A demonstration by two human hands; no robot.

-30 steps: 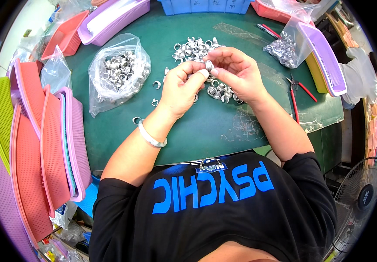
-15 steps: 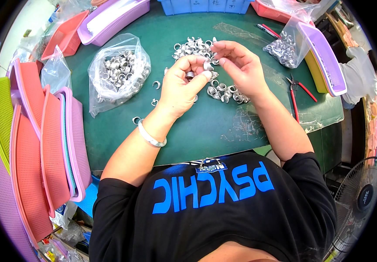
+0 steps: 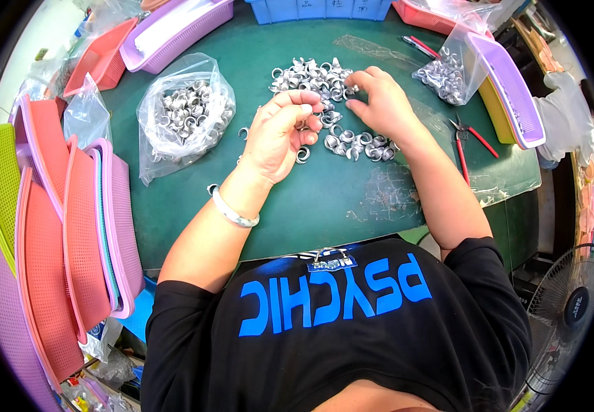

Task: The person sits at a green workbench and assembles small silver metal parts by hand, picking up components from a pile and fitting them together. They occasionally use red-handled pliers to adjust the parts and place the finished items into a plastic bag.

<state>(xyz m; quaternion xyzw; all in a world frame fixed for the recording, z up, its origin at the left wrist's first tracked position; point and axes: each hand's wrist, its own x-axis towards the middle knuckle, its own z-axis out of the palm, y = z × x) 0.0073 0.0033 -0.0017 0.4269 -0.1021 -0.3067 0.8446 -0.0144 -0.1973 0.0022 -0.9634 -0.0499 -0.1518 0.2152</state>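
My left hand (image 3: 277, 137) is raised over the green table with its fingers curled. A bit of grey metal shows between the fingers, seemingly a ring; the rest of the grip is hidden. To its right, my right hand (image 3: 387, 108) reaches to the edge of a pile of silver metal rings (image 3: 305, 74). Its thumb and forefinger are apart, with rings lying at their tips. More loose rings (image 3: 356, 145) lie below that hand, and a single ring (image 3: 302, 155) is beside my left wrist.
A clear plastic bag of rings (image 3: 190, 113) stands on the left, another bag (image 3: 444, 75) at the back right. Red-handled pliers (image 3: 463, 147) lie right of my right forearm. Stacked plastic baskets (image 3: 84, 226) fill the left side; a blue bin (image 3: 321, 10) and a purple basket (image 3: 510, 89) edge the table (image 3: 297, 220).
My hands have drawn apart. The ring pinched between my left thumb and forefinger no longer shows there, and that hand has moved slightly left. My right hand has lowered to the pile's edge.
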